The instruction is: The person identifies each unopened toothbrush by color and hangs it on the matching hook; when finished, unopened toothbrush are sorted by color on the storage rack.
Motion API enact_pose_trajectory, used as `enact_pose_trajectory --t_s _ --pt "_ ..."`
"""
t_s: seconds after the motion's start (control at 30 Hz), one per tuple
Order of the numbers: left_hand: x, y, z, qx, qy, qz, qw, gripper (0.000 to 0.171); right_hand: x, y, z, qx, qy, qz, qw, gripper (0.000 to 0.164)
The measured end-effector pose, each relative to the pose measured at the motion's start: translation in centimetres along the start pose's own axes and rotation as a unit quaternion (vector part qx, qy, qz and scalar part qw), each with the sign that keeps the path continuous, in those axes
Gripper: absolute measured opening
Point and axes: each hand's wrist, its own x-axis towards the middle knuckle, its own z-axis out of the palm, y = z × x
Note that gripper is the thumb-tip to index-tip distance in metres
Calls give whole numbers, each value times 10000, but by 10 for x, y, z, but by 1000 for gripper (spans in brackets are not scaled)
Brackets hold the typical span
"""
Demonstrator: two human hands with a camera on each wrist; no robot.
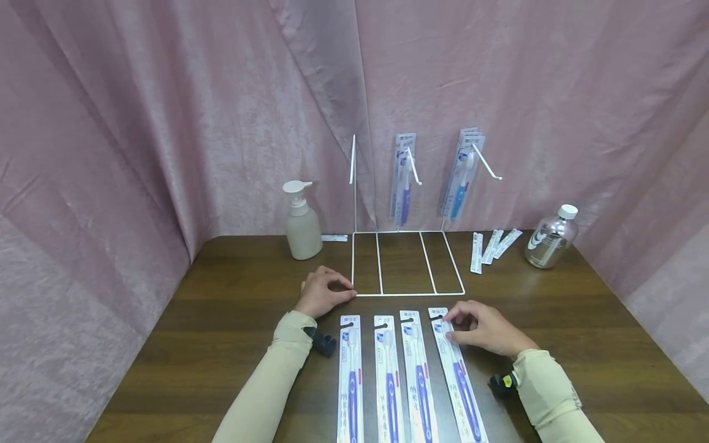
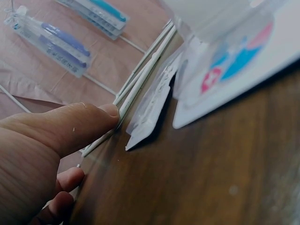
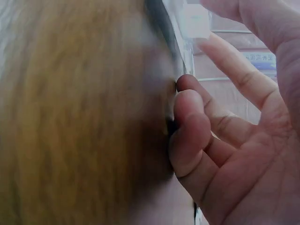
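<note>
My left hand (image 1: 325,291) is at the front left corner of a white wire display rack (image 1: 410,295), thumb and forefinger pinching its wire. In the left wrist view the thumb (image 2: 89,119) lies against the wire, the other fingers partly hidden. My right hand (image 1: 487,327) holds the upper end of the rightmost packaged toothbrush (image 1: 456,375), thumb and forefinger at its card; this package lies slanted. Left of it, three more packaged toothbrushes (image 1: 350,375) lie side by side on the table. All have purple handles. In the right wrist view the lower fingers (image 3: 190,136) are curled near the tabletop.
Packaged toothbrushes (image 1: 403,178) hang from the middle hook, others (image 1: 462,175) from the right hook. The left hook (image 1: 352,161) is bare. A pump bottle (image 1: 303,227) stands left of the rack. Small white strips (image 1: 492,247) and a clear bottle (image 1: 551,237) are at right.
</note>
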Motion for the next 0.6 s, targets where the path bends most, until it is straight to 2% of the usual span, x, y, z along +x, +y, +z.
enact_pose_trajectory --t_s 0.23,0.3,0.37,0.43,0.5,0.6 --pt "1 -1 1 61 31 87 9999 14 6 -10 -6 -317 381 229 9985 28" --pt "0 0 0 54 23 85 9999 14 10 -17 -10 -549 628 169 9964 29" --pt "0 1 0 61 20 69 10000 14 17 -28 -15 -853 1020 -60 9911 29" --pt "0 1 0 64 16 43 10000 14 26 -41 -21 -1190 1539 -448 9799 29" --pt "0 1 0 69 31 55 10000 14 36 -56 -27 -1480 2085 -853 9630 30" --pt "0 0 0 71 1 24 10000 15 52 -79 -34 -1594 2825 -1330 9365 32"
